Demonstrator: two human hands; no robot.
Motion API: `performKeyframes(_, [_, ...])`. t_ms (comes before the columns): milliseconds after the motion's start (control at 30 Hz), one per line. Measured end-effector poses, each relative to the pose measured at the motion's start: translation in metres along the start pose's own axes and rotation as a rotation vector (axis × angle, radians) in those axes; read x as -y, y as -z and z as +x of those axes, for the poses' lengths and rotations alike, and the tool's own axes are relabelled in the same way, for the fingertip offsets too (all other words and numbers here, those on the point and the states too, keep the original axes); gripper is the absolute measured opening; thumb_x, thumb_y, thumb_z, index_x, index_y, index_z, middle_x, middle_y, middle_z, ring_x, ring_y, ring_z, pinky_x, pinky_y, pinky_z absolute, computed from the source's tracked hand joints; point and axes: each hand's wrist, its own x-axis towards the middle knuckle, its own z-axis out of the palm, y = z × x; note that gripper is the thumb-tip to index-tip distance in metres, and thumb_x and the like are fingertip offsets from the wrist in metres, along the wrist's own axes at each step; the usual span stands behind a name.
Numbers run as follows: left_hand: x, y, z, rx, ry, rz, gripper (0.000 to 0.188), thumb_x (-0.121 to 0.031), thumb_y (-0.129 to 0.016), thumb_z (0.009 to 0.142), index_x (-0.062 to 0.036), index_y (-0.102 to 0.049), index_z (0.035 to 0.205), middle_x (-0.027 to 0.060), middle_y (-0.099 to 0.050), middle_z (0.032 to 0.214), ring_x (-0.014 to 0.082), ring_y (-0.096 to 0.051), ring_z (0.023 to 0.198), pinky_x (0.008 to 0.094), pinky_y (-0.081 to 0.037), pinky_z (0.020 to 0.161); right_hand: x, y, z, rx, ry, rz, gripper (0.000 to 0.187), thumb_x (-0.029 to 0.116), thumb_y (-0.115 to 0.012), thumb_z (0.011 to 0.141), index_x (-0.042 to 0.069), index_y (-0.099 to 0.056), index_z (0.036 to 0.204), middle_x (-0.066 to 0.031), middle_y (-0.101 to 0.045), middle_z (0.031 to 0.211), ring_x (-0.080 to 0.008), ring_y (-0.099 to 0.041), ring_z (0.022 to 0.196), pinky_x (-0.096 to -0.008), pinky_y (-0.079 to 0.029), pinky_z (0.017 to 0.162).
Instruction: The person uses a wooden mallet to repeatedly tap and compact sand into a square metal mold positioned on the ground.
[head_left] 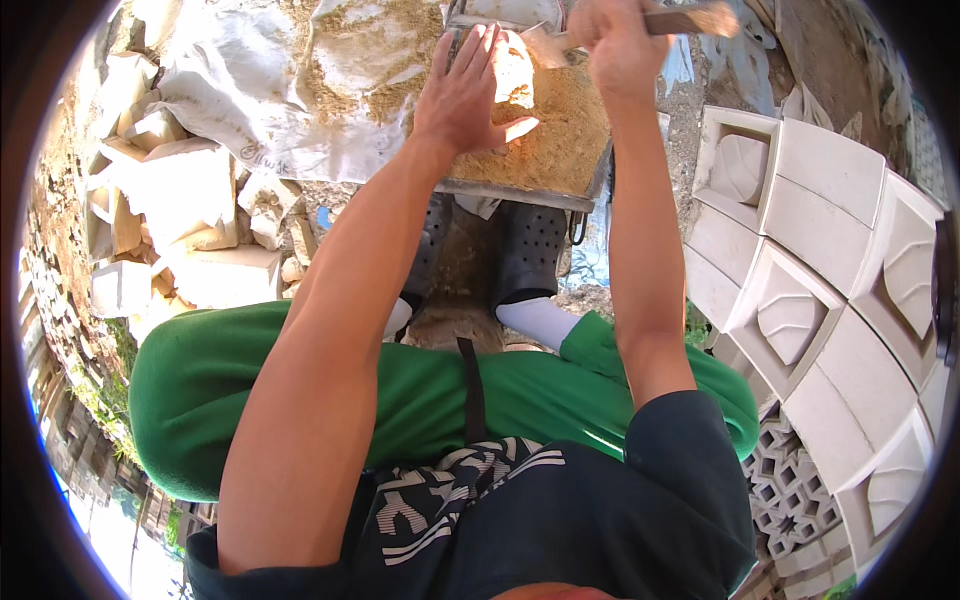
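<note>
Near the top of the view my left hand (462, 98) lies with fingers stretched and thumb apart, pressed on a pale, sunlit block (515, 72) that it partly covers. My right hand (617, 42) is wrapped round the wooden handle of a tool (700, 19), whose handle sticks out to the right. The tool's broad, flat head (545, 46) points left, beside the block; glare and blur hide its exact kind. Under both hands is a low, dark-framed work surface (575, 203) covered with yellowish dust.
At left, rough pale stone blocks (195, 195) are heaped beside a dusty white sheet (300, 130). Carved square tiles (790, 305) stand in rows at right, with lattice panels (790, 480) below them. My feet in dark clogs (527, 248) are close under the work surface.
</note>
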Motion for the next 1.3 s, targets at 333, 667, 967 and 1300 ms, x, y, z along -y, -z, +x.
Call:
performKeyframes(333, [0.003, 0.001, -0.001, -0.004, 0.015, -0.041, 0.115, -0.073, -0.066, 0.081, 0.0093, -0.030, 0.154, 0.0213, -0.039, 0.158, 0.0305, -0.029, 0.152, 0.0504, -0.011, 0.127, -0.016, 0.010, -0.007, -0.157, -0.112, -0.082, 0.047, 0.022, -0.053, 0.100, 0.014, -0.035, 0.058, -0.0007, -0.035, 0.049, -0.0125, -0.031, 0.043, -0.0323, -0.026, 0.044])
performKeyframes(667, [0.005, -0.001, -0.004, 0.020, 0.024, -0.003, 0.115, -0.077, -0.063, 0.081, 0.0068, -0.032, 0.154, 0.0204, -0.038, 0.159, 0.0298, -0.030, 0.152, 0.0508, -0.012, 0.127, 0.012, -0.008, -0.018, -0.466, 0.064, 0.027, 0.046, 0.011, -0.060, 0.095, 0.012, -0.034, 0.057, 0.0014, -0.034, 0.050, -0.0117, -0.030, 0.041, -0.0322, -0.022, 0.044])
performKeyframes(967, [0.007, -0.001, -0.008, -0.004, 0.011, 0.010, 0.114, -0.080, -0.059, 0.082, 0.0054, -0.033, 0.155, 0.0197, -0.040, 0.158, 0.0299, -0.029, 0.152, 0.0518, -0.011, 0.127, 0.044, -0.024, -0.028, -0.896, 0.087, 0.040, 0.036, 0.011, -0.059, 0.092, 0.009, -0.038, 0.063, -0.0004, -0.038, 0.053, -0.0110, -0.035, 0.044, -0.0308, -0.030, 0.045])
performKeyframes(1300, [0.005, -0.002, -0.002, -0.014, 0.018, -0.021, 0.112, -0.072, -0.067, 0.081, 0.0066, -0.034, 0.153, 0.0178, -0.044, 0.156, 0.0302, -0.031, 0.151, 0.0516, -0.013, 0.127, 0.018, 0.005, -0.016, -0.163, 0.068, 0.039, 0.039, 0.011, -0.056, 0.098, 0.010, -0.042, 0.063, -0.0014, -0.037, 0.055, -0.0144, -0.035, 0.048, -0.0354, -0.034, 0.050])
